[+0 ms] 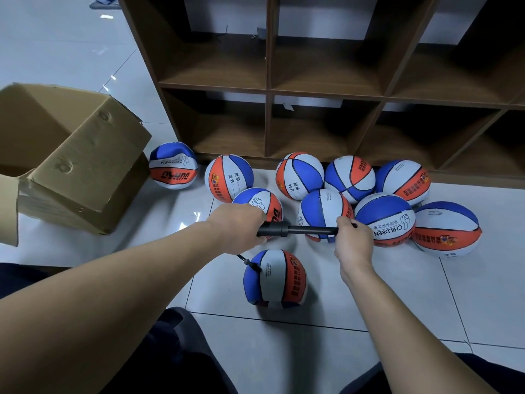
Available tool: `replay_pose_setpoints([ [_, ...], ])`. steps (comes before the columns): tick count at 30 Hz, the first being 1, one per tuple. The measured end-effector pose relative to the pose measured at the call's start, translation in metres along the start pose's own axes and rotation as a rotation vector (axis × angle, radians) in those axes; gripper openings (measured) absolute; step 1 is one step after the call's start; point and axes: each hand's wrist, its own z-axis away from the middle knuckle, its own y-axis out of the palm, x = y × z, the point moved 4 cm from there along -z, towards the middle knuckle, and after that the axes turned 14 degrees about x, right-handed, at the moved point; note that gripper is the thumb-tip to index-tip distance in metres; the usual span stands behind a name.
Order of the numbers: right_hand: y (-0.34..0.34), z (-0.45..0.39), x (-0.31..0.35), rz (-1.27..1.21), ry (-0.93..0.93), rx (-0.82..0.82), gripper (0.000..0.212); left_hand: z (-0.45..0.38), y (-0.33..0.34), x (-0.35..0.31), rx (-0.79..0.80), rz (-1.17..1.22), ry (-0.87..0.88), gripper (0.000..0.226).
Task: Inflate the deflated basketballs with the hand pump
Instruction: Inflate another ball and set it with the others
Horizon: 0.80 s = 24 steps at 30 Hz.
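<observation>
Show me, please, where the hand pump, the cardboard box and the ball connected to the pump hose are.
hand pump (277, 230), head view, on its black barrel.
cardboard box (93, 143), head view, on its open flap.
ball connected to the hose (274, 277), head view, on its white panel.

Basketballs (275, 278) red, white, blue panelled (black seams); pump (295, 230) black.

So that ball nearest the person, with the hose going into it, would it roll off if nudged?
Probably not far. The nearest ball looks creased and flat-bottomed on the tiled floor, so it would likely squash or slide rather than roll. The hose from the pump may also tether it.
</observation>
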Motion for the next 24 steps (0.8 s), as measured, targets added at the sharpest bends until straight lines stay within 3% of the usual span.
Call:
replay_pose_setpoints([
  [24, 0.075, 0.036, 0.018, 0.191, -0.18, 0.148, 0.042, -0.006, 0.003, -0.007, -0.059, 0.045, 0.042, 0.029],
])
